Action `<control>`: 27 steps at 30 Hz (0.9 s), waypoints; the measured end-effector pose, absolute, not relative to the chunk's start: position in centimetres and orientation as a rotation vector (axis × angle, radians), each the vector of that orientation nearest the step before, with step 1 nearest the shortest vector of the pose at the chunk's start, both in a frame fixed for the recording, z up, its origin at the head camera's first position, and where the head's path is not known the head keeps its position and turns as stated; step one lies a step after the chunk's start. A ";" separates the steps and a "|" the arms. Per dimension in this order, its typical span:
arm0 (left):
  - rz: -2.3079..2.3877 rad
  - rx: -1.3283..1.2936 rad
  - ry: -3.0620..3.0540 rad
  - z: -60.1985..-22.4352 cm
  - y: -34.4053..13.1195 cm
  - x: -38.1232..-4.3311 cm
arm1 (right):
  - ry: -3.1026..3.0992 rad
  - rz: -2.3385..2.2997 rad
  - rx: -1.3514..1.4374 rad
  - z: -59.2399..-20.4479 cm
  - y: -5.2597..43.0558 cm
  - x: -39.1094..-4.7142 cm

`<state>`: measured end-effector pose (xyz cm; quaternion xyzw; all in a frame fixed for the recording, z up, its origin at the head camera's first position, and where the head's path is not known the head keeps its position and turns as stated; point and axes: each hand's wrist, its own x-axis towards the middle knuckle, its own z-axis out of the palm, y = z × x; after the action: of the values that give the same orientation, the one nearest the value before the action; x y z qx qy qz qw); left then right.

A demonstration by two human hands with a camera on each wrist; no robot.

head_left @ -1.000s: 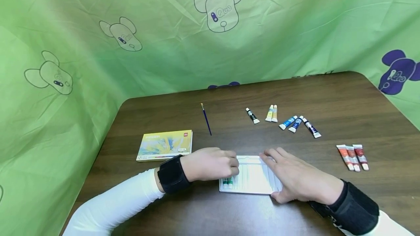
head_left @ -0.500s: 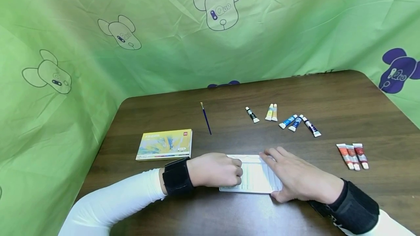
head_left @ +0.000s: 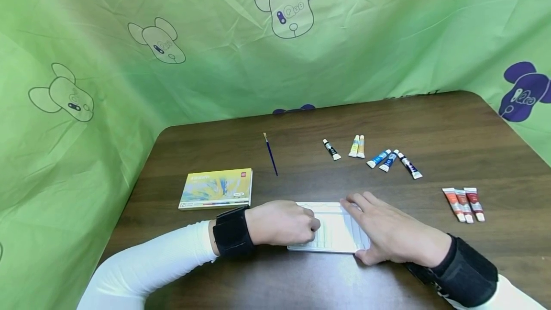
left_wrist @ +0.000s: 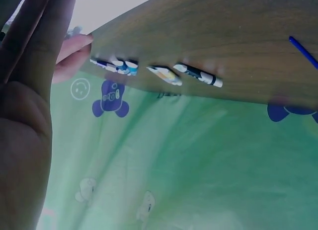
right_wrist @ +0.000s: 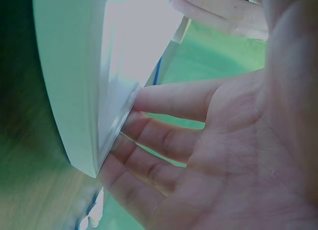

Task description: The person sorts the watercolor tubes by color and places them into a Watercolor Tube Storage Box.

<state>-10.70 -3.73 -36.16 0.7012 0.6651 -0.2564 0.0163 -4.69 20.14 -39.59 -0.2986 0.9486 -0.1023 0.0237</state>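
A white plastic tray with ribbed slots (head_left: 337, 233) lies flat on the table in front of me. My left hand (head_left: 281, 224) is over its left end, fingers curled down toward the slots. The back of that hand hides its fingertips, and I cannot tell whether they pinch anything. Gripping the tray's right end is my right hand (head_left: 383, 233), thumb at the near edge and fingers at the far edge. In the right wrist view those fingertips (right_wrist: 144, 98) meet the tray's rim.
Left of the tray lies a yellow paint box (head_left: 216, 189), with a thin blue paintbrush (head_left: 270, 155) behind it. Farther back are a black paint tube (head_left: 331, 149), two yellow tubes (head_left: 357, 147) and several blue ones (head_left: 389, 160). Red and orange tubes (head_left: 463, 204) lie at the right.
My left hand has shifted slightly right and nearer over the tray, covering the green tubes seen in its slots a second ago. The right hand has kept its place.
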 end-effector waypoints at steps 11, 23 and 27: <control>-0.797 2.172 2.061 -36.2 -3.4 -10.7 | 2.937 -0.308 -0.929 -39.6 20.1 -4.8; -0.809 2.134 2.097 -36.2 -3.4 -10.3 | 2.945 -0.313 -0.950 -39.6 20.1 -4.8; -0.743 2.151 2.085 -36.4 -3.8 -10.6 | 2.940 -0.312 -0.946 -39.5 20.1 -4.7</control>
<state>-10.65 -3.75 -36.45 0.6966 0.6754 -0.2406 0.0276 -4.73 20.14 -39.50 -0.3047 0.9469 -0.1005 0.0186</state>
